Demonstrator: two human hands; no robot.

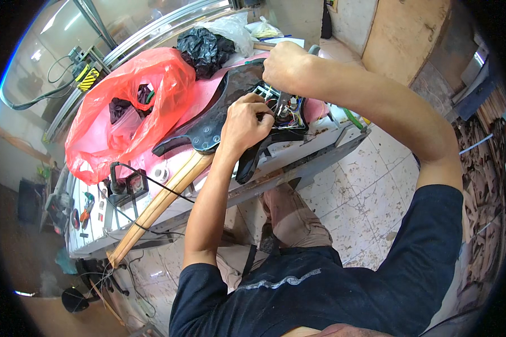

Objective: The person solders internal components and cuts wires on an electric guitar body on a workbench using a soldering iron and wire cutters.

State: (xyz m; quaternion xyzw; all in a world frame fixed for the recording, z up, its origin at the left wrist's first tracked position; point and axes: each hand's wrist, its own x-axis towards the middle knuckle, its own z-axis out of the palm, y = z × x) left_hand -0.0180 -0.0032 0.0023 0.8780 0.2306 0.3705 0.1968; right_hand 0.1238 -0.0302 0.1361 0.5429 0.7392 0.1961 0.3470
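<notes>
Black guitar body [236, 84] is lying beneath our left hand [246, 126] on a cluttered bench [95, 235], its wooden neck [162, 206] extending leftward and nearer us. Red plastic bag [177, 90] is slumping left of the grip; speckled tile floor [348, 196] is showing to the right, past the bench edge. We are curling left fingers at the wired cavity [289, 110]; whether they are pinching anything, we cannot tell. Beyond, we are bending our right hand [287, 66] into a fist-like curl; its fingertips are facing away, hiding any held object. Both hands are partly covering the guitar.
</notes>
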